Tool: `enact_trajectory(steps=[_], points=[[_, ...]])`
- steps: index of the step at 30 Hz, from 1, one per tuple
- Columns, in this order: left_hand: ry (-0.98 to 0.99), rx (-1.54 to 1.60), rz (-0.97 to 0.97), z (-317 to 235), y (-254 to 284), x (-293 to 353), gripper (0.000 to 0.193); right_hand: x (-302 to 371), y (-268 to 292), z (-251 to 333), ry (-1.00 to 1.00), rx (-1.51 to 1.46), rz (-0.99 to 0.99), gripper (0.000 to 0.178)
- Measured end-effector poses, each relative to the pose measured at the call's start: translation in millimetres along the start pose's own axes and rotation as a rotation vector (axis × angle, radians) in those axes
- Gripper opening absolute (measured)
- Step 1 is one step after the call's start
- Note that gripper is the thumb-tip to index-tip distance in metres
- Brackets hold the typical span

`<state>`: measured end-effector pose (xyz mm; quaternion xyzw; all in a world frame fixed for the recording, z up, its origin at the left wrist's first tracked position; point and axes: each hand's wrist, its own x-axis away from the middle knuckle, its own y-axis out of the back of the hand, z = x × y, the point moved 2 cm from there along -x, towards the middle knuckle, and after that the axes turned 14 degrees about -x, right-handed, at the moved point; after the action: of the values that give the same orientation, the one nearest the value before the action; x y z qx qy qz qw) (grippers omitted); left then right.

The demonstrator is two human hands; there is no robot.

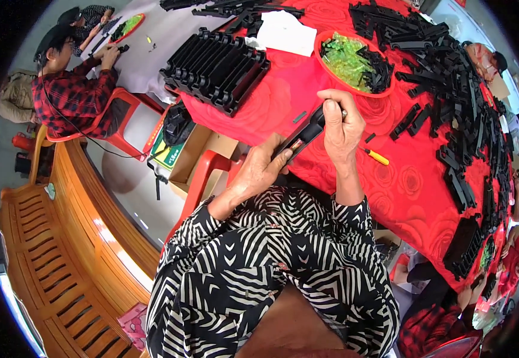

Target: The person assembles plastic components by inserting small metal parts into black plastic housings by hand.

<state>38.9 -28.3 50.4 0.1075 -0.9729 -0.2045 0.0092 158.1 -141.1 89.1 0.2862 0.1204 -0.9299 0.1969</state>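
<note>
A long black plastic part slants between my two hands above the table's near edge, in front of my chest. My left hand is closed round its lower end, thumb on top. At the upper end my right hand grips it, with thumb and forefinger by the tip. A small brownish piece shows in its hollow near my left thumb; its kind I cannot make out. Just right of my right wrist lies a yellow-handled tool. Beyond my hands stands a red bowl of green translucent pieces and small black parts.
A red rose-patterned cloth covers the table. Black parts stand stacked at left; loose ones heap along the far and right sides. White paper lies behind. A red chair and cardboard box are left. Other people sit nearby.
</note>
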Motion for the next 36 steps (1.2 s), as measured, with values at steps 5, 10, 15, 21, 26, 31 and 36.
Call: enact_trajectory(steps=[5, 10, 15, 21, 26, 31, 36], points=[[-0.049, -0.053, -0.006, -6, 3, 11, 0.018, 8, 1, 15, 0.073, 0.03, 0.012, 0.016], [-0.046, -0.074, 0.008, -9, 4, 11, 0.021, 12, 3, 17, 0.087, 0.066, -0.012, 0.016], [-0.011, -0.1, -0.02, -11, 1, 13, 0.021, 13, 1, 14, 0.026, 0.047, -0.027, 0.016], [-0.043, -0.182, -0.057, -6, -1, 9, 0.022, 13, 1, 9, 0.016, 0.077, -0.036, 0.016], [-0.054, -0.232, -0.082, 1, -3, 7, 0.022, 13, -2, 7, -0.026, 0.1, -0.027, 0.017], [-0.073, -0.27, -0.12, 6, -7, 3, 0.02, 10, -4, 3, -0.004, 0.085, -0.036, 0.018], [0.088, -0.231, -0.048, 29, -8, -2, 0.023, 4, -1, -27, -0.111, 0.031, 0.04, 0.02]])
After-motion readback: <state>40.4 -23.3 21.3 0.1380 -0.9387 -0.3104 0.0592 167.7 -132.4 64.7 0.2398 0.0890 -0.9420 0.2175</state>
